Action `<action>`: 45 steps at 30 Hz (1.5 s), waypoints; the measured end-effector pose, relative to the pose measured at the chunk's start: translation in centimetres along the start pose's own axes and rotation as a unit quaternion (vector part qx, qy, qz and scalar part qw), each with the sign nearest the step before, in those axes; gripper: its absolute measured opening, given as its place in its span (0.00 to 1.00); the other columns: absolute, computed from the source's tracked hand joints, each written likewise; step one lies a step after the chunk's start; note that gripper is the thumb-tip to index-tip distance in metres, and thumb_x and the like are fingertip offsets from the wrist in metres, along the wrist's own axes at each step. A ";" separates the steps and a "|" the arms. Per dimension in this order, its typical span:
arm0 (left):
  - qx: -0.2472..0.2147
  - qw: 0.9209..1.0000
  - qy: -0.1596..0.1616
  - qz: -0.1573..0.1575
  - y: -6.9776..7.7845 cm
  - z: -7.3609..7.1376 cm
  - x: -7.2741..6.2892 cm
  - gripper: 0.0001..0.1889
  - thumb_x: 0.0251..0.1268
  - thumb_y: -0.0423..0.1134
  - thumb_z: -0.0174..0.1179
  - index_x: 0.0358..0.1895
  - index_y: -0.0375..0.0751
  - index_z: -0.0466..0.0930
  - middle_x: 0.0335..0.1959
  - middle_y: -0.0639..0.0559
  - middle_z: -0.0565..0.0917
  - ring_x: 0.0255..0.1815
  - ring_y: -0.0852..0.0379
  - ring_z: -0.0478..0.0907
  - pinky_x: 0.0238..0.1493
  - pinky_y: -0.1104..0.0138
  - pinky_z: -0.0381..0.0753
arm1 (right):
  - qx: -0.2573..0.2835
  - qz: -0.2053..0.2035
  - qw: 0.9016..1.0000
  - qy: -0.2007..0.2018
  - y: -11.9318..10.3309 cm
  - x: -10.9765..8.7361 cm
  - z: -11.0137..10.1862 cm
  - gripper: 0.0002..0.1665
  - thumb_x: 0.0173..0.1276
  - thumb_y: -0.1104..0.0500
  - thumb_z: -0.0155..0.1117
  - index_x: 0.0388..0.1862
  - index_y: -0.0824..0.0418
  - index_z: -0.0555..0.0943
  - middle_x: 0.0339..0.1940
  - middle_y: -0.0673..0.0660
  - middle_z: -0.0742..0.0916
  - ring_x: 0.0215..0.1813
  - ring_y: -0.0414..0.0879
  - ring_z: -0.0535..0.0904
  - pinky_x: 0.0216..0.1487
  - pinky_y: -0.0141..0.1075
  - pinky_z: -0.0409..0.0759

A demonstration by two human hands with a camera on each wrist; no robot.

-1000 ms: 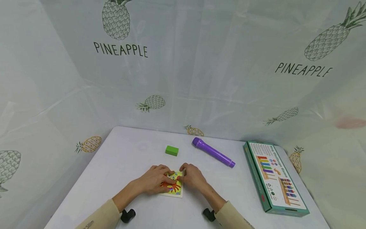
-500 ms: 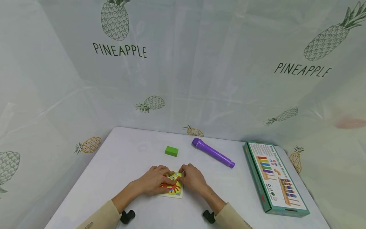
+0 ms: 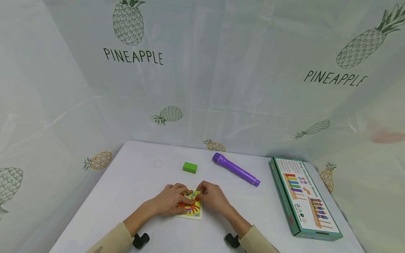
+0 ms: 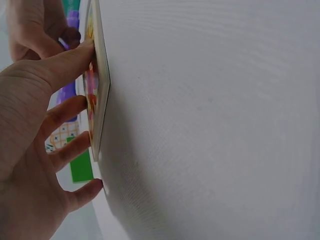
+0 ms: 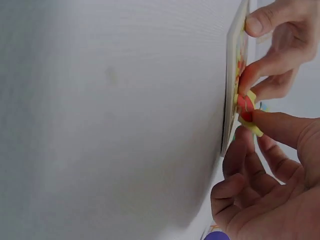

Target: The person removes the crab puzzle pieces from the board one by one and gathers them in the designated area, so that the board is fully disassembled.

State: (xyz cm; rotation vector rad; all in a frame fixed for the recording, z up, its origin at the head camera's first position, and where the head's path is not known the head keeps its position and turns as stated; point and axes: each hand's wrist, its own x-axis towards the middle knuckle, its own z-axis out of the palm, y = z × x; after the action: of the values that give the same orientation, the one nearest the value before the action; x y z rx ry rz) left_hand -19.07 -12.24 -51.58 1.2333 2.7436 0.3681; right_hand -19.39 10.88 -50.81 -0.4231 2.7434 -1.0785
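A small picture puzzle with a red crab-like figure on yellow lies flat on the table in the head view. Spread over its left part, my left hand presses its thumb and fingertips on the surface. At the upper right corner, my right hand pinches a yellow-and-red puzzle piece between thumb and fingers. In the right wrist view that piece is tilted up from the pale board, and a left fingertip is close against it. My left fingers hide part of the picture.
A green block lies beyond the hands. To its right is a purple toy microphone. A green-edged game box lies along the right side of the white table. A pineapple-printed sheet hangs behind.
My right hand has shifted slightly left, and the piece in its fingers now sits tilted at the puzzle's upper right. The left hand has stayed in place.
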 end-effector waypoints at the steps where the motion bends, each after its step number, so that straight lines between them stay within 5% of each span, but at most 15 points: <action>1: -0.002 1.000 0.001 0.001 0.0 0.1 0.0 0.20 0.67 0.58 0.63 0.62 0.72 0.81 0.68 0.60 0.75 0.70 0.50 0.65 0.62 0.42 0.67 | 0.010 0.000 1.000 -0.002 0.1 0.0 -0.1 0.05 0.67 0.58 0.68 0.41 0.53 0.83 0.31 0.45 0.82 0.34 0.41 0.76 0.32 0.34 0.74; 14: -0.010 1.000 0.012 0.001 -0.5 0.6 -0.3 0.21 0.67 0.59 0.62 0.63 0.72 0.79 0.68 0.60 0.75 0.70 0.50 0.66 0.64 0.41 0.66 | 0.076 0.023 0.997 0.007 3.2 -1.4 -3.3 0.06 0.68 0.59 0.67 0.43 0.59 0.84 0.33 0.49 0.84 0.34 0.43 0.78 0.31 0.34 0.77; 26: -0.005 1.000 0.018 0.009 -0.6 0.5 -0.4 0.22 0.68 0.59 0.61 0.65 0.71 0.78 0.69 0.61 0.74 0.71 0.49 0.66 0.63 0.41 0.67 | 0.121 0.106 0.985 0.069 7.9 -3.0 -7.2 0.04 0.69 0.61 0.67 0.40 0.61 0.85 0.31 0.53 0.85 0.34 0.47 0.79 0.33 0.36 0.78; 45: -0.012 1.000 0.016 0.015 -0.6 0.6 -0.4 0.22 0.69 0.58 0.61 0.66 0.70 0.77 0.71 0.61 0.73 0.72 0.47 0.64 0.63 0.41 0.67 | 0.062 0.155 0.981 0.099 10.5 -4.4 -8.5 0.03 0.67 0.62 0.67 0.37 0.61 0.86 0.30 0.52 0.86 0.33 0.45 0.78 0.33 0.37 0.77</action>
State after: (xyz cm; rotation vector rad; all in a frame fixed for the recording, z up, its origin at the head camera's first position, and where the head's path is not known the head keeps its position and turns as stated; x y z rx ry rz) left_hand -19.09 -12.80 -52.32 1.2753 2.7419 0.4276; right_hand -19.51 25.08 -51.68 0.1334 2.7594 -1.2545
